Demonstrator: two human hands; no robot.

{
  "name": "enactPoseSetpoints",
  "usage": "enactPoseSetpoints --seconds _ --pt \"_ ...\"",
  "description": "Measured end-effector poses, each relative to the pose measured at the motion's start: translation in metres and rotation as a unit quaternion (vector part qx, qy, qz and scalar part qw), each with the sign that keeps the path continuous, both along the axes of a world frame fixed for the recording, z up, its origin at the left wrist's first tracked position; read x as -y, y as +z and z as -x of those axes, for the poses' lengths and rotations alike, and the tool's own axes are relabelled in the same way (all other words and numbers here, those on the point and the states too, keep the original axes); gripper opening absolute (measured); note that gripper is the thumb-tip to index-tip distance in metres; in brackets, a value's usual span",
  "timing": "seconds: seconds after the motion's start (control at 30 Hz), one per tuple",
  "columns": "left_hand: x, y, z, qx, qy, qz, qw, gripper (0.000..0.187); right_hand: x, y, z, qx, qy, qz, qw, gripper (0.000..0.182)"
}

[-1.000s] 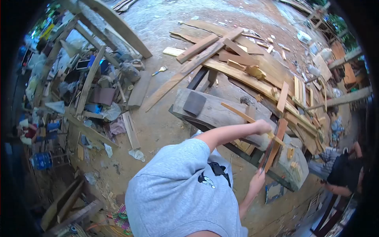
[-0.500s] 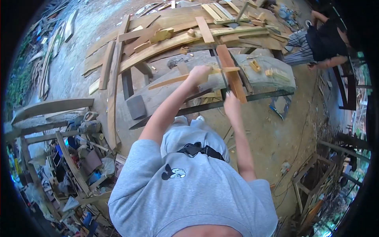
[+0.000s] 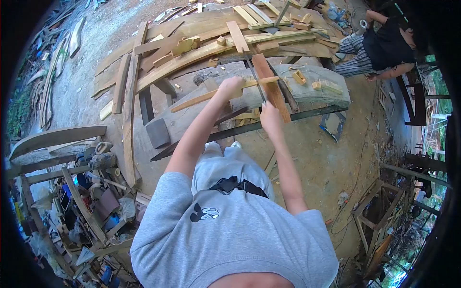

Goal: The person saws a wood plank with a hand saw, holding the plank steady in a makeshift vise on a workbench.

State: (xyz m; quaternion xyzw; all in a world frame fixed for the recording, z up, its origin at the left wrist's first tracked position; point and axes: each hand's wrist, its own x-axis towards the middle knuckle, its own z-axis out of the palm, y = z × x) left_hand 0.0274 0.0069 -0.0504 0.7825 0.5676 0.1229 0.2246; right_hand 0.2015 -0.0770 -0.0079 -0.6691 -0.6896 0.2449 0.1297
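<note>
My left hand (image 3: 232, 88) is closed around a long, narrow, slightly curved wooden strip (image 3: 194, 101), pressing it on the weathered plank bench (image 3: 192, 122). The strip's right end lies across a reddish-brown board (image 3: 278, 101). My right hand (image 3: 271, 118), nearer to my body, is closed on the near end of a saw (image 3: 253, 72). Its long, thin, dark blade shows almost edge-on and crosses the strip just right of my left hand, pointing away from me. The grip is hidden inside my fingers.
Small yellow wood blocks (image 3: 299, 77) and a dark square block (image 3: 157, 133) sit on the bench. Beyond it lie stacked planks (image 3: 211, 52). A person (image 3: 384, 48) stands at the far right. Cluttered shelving (image 3: 72, 192) stands left, a wooden frame (image 3: 378, 204) right.
My right hand has pushed the saw a little forward, away from my body. My left hand still holds the strip in place. The whole view has shifted slightly.
</note>
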Motion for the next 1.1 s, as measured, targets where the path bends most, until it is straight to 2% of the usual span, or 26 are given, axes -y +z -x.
enactPoseSetpoints --seconds 0.07,0.13,0.23,0.37,0.43,0.53,0.6,0.7,0.8,0.83,0.9,1.03,1.1 --pt "-0.005 -0.002 0.003 0.003 -0.003 0.006 1.0 0.016 0.01 -0.005 -0.007 0.017 0.004 0.003 1.0 0.022" --pt "-0.007 -0.006 0.004 0.01 -0.013 0.021 1.0 0.017 0.041 0.018 -0.018 -0.016 -0.025 0.037 0.999 0.022" --pt "0.002 -0.003 -0.002 0.003 0.007 -0.016 1.0 0.017 0.061 0.039 -0.027 0.003 -0.033 0.063 0.997 0.024" --pt "0.022 -0.006 -0.016 -0.033 0.021 -0.026 0.999 0.021 0.01 0.011 -0.013 -0.032 -0.019 0.034 0.999 0.025" --pt "0.03 -0.019 -0.024 -0.119 0.064 -0.173 0.976 0.015 -0.006 0.01 0.0 0.043 -0.008 0.036 0.998 0.026" --pt "0.033 -0.026 -0.028 -0.174 0.071 -0.213 0.959 0.014 0.022 0.008 -0.015 0.046 -0.013 0.057 0.997 0.026" --pt "0.031 -0.027 -0.027 -0.171 0.075 -0.212 0.959 0.014 0.053 0.024 -0.027 0.017 -0.042 0.073 0.996 0.023" --pt "0.032 -0.031 -0.028 -0.174 0.073 -0.219 0.957 0.015 0.07 0.025 -0.034 0.052 -0.049 0.088 0.994 0.024" --pt "0.035 -0.026 -0.028 -0.186 0.06 -0.199 0.96 0.02 0.036 0.001 -0.02 0.006 -0.032 0.041 0.999 0.023" --pt "0.035 -0.023 -0.029 -0.191 0.059 -0.172 0.965 0.025 0.023 0.0 -0.014 0.007 -0.035 0.04 0.999 0.023" --pt "0.035 -0.024 -0.028 -0.186 0.058 -0.185 0.963 0.025 0.005 0.001 -0.005 0.018 -0.008 0.025 0.999 0.023" --pt "0.035 -0.027 -0.029 -0.2 0.066 -0.195 0.958 0.027 0.037 0.0 -0.029 -0.017 0.0 0.008 1.0 0.023" --pt "0.035 -0.028 -0.028 -0.198 0.07 -0.23 0.95 0.022 0.06 0.018 -0.039 -0.017 -0.028 0.056 0.998 0.022"
